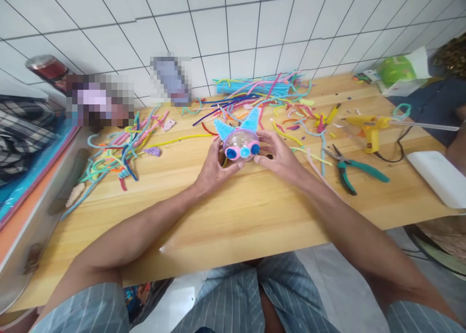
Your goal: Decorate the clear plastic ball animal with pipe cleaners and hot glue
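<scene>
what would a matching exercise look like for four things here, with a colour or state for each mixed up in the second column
Column one
1. Round figure with two pointed ears
2. Glue gun
3. Pliers
4. Flat slab with rounded corners

Column two
A. Teal handles
B. Plain white
C. Held between the left hand and the right hand
D. Mostly yellow

Right pairs: 1-C, 2-D, 3-A, 4-B
</scene>
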### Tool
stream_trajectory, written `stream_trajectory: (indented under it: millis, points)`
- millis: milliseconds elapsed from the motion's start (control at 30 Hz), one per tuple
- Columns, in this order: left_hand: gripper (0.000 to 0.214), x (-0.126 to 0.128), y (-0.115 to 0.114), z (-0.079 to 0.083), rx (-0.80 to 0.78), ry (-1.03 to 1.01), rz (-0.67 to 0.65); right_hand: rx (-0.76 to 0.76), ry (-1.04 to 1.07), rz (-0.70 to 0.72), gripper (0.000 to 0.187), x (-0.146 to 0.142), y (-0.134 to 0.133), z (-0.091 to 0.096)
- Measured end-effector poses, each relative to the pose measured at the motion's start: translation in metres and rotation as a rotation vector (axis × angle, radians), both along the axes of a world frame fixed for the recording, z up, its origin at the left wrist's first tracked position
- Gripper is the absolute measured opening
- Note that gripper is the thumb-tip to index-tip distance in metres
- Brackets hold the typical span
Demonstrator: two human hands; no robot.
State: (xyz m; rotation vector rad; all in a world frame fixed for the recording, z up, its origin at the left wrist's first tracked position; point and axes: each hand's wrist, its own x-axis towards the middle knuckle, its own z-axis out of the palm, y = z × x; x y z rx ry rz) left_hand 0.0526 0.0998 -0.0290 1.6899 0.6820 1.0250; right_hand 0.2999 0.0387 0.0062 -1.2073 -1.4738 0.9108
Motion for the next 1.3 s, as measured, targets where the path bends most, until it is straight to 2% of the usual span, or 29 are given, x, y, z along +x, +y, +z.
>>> stream_trajectory:
  millis: [133, 267, 467, 567, 833, 1067, 1300]
  points:
    - [0.12, -0.002, 0.002, 0.002, -0.028, 0.007, -0.004, 0.021, 0.0, 0.036, 0.074, -0.003, 0.002, -0.006]
    - [0.111, -0.001, -0.002, 0.014, -0.051, -0.025, -0.018, 0.052, -0.028, 0.006, 0.074, -0.005, 0.004, -0.013]
    - [0.106, 0.015, -0.015, 0.027, -0.101, 0.021, 0.186, 0.087, -0.062, -0.029, 0.079, -0.01, 0.004, -0.017]
    - [0.101, 0.023, -0.017, 0.026, -0.113, 0.002, 0.246, 0.094, -0.075, -0.042, 0.078, -0.01, 0.004, -0.018]
    - [0.09, 0.026, -0.017, 0.02, -0.097, 0.004, 0.273, 0.077, -0.084, -0.048, 0.077, -0.011, 0.003, -0.017]
    - [0.092, 0.027, -0.018, 0.022, -0.091, 0.011, 0.248, 0.064, -0.093, -0.049, 0.08, -0.011, 0.001, -0.012]
    - [0.091, 0.027, -0.018, 0.02, -0.083, -0.006, 0.227, 0.052, -0.089, -0.06, 0.079, -0.011, 0.001, -0.015]
